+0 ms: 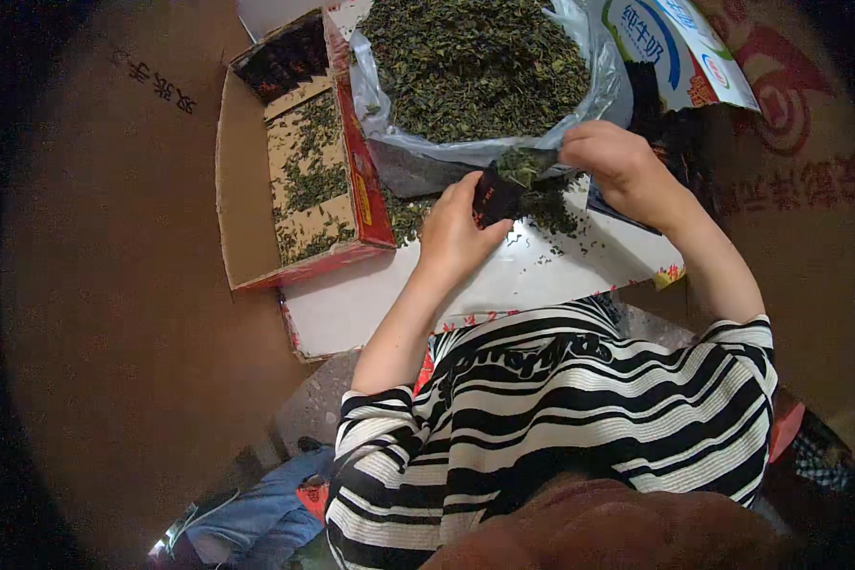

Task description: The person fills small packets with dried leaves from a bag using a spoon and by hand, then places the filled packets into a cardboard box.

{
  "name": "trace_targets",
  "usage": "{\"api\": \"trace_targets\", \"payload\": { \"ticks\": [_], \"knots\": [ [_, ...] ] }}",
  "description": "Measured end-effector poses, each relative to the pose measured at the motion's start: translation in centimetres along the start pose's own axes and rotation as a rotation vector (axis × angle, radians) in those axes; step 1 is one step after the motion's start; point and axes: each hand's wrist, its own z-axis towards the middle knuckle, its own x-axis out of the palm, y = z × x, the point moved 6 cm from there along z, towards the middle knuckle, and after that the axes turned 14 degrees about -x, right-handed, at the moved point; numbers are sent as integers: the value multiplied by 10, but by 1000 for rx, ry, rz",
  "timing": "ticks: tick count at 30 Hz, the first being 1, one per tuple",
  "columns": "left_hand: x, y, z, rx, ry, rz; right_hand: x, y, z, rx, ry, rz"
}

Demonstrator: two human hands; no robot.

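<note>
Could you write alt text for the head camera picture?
A person's left hand holds a small black packet, right hand nearby. Beyond is a plastic bag heaped with dark green leaves; at left, an open cardboard box holds scattered leaves.

White worktop [347, 309] in front of me: open cardboard box [374, 195] on my left, plastic bag [413, 163] beside it, loose leaf bits [558, 217] scattered.
</note>
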Motion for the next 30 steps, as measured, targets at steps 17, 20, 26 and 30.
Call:
{"api": "trace_targets", "payload": {
  "ticks": [17, 20, 26, 30],
  "knots": [
    [3, 3, -2, -15, -78, -57, -15, -9, 10, 31, -59, -299],
    [0, 4, -4, -24, -86, -63, -3, -27, 12, 119, 68, -293],
    [-5, 6, -3, -35, -132, -100, 29, -53, 13, 307, -70, 37],
    [-7, 7, 0, -38, -137, -124, 52, -71, -7, 586, -308, 246]
  ]
}}
